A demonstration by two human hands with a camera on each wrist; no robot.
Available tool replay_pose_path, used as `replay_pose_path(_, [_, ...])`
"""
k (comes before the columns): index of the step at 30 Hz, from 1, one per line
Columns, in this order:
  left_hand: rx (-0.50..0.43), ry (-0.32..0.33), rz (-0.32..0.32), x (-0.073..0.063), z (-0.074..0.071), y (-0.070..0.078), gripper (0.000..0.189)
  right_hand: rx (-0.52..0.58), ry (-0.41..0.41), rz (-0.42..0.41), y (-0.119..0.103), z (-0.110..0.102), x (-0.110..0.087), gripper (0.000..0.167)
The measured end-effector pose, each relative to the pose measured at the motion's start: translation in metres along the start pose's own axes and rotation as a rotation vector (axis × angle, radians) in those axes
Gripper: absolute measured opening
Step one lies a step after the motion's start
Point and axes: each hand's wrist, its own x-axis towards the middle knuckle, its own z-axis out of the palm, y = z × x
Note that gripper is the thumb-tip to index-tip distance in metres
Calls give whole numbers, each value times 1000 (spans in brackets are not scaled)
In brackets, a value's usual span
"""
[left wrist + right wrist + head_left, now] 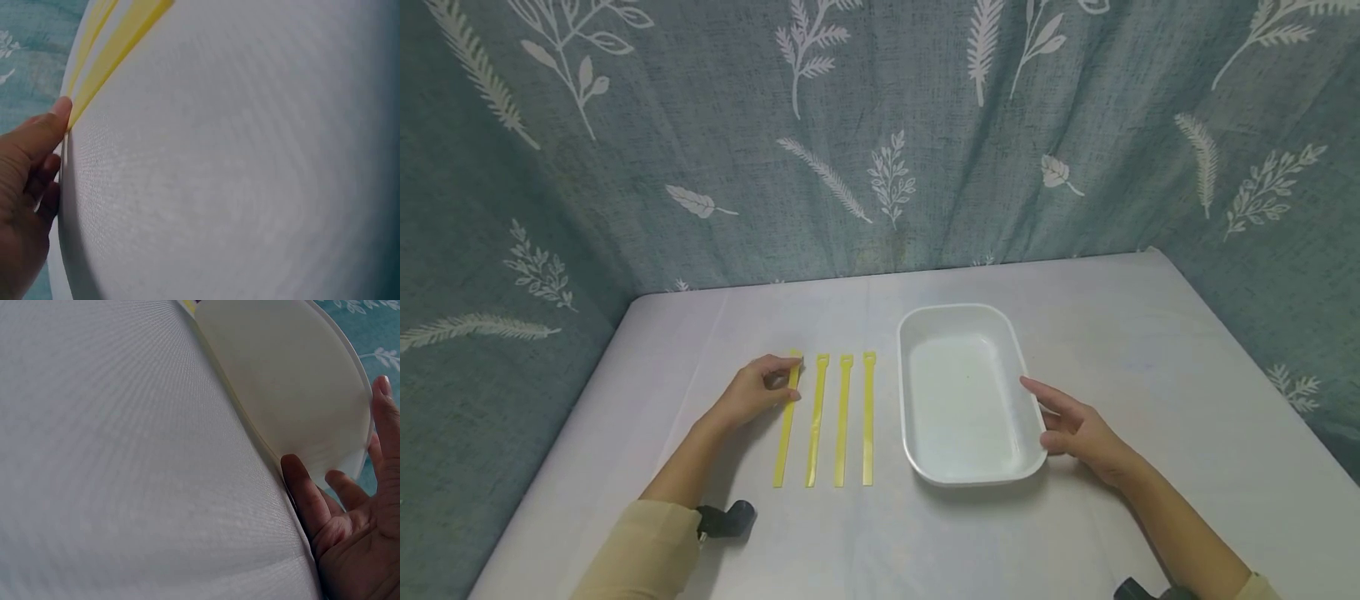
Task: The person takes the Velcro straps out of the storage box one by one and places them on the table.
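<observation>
Several yellow strips with slotted heads, like cable straps, lie side by side on the white cloth. Over the leftmost yellow strap (785,442) is my left hand (748,393), its index fingertip and thumb touching it near the slotted end, with a gap between them. In the left wrist view a fingertip (62,107) meets a yellow strap. A white rectangular tray (970,482) stands right of the straps. My right hand (1086,433) touches the tray's right side with spread fingers; the right wrist view shows fingers against its outer wall (294,381).
White cloth (865,542) covers the table. Teal curtains (850,192) with white leaf prints rise behind and at both sides. A dark wrist camera (730,521) sits below the left hand, and another (1138,590) shows at the lower right edge.
</observation>
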Motion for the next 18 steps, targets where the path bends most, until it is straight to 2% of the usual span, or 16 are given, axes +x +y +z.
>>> replay_pose_path(5, [76, 5, 35, -2, -1, -3, 55, -5, -4, -5, 1, -1, 0, 69])
replay_pose_path(10, [150, 11, 23, -4, -1, -5, 52, -4, -9, -7, 0, -1, 0, 70])
replay_pose_path(14, [132, 4, 15, -4, -3, -5, 55, -8, -4, -3, 0, 0, -1, 70])
replay_pose_path(18, [91, 33, 13, -5, -6, -2, 58, -24, 5, 9, -2, 2, 0, 70])
